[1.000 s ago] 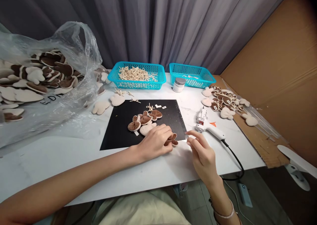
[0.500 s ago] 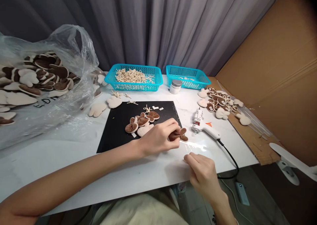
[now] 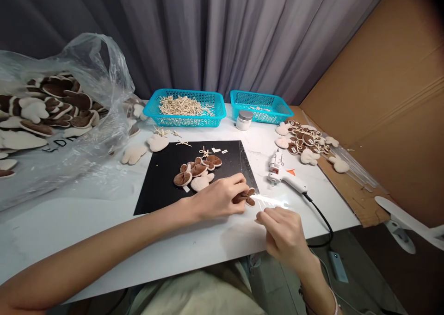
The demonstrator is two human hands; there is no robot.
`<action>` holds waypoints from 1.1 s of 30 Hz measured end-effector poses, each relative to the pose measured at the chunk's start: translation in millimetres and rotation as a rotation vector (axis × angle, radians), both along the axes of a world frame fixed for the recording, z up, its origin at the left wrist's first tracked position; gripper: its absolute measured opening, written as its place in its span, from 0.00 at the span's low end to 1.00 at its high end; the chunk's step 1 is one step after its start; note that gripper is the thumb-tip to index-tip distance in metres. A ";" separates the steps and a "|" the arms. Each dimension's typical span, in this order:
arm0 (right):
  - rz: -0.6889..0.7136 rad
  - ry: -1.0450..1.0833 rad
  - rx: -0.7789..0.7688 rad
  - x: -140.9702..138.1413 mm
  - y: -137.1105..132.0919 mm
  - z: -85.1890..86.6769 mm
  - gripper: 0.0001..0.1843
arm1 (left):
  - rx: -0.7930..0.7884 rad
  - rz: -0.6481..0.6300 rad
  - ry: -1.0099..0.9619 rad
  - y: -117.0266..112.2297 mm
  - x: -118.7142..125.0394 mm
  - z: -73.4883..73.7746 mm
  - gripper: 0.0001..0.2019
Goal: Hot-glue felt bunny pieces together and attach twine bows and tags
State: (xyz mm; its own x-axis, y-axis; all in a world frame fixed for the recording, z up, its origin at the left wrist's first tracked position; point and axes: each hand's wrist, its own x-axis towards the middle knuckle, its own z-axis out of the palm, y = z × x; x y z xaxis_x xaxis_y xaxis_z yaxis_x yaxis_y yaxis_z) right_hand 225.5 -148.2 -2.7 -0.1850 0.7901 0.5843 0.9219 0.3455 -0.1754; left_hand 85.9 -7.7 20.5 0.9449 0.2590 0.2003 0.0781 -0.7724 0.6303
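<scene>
My left hand (image 3: 222, 195) is closed around a brown, white-edged plush bunny-head piece (image 3: 249, 197) at the lower right of the black mat (image 3: 152, 190). The piece's ears stick out to the right, and my fingers hide the rest. To the right and nearer my body, my right hand (image 3: 282, 231) hovers with its fingertips pressed together. Anything in that pinch is hidden. More brown plush pieces (image 3: 198, 168) and a white one (image 3: 201, 182) lie on the mat, beside string bows (image 3: 205, 152) and small white labels (image 3: 186, 188).
A white glue gun (image 3: 286, 178) rests at the right, its black cord running off the table. Behind stand a blue basket (image 3: 183, 120) of string bows, another blue basket (image 3: 262, 114) and a jar (image 3: 244, 120). Finished-looking pieces (image 3: 305, 141) pile at right; a plastic bag (image 3: 86, 162) bulges at left.
My left hand has come down slightly with the brown plush piece, which now sits lower and a little further left. My right hand stays pinched in nearly the same place.
</scene>
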 end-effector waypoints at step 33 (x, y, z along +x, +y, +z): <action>0.021 -0.466 0.299 11.8 46.0 19.9 0.14 | -0.152 0.240 -0.074 1.7 -1.3 17.2 0.01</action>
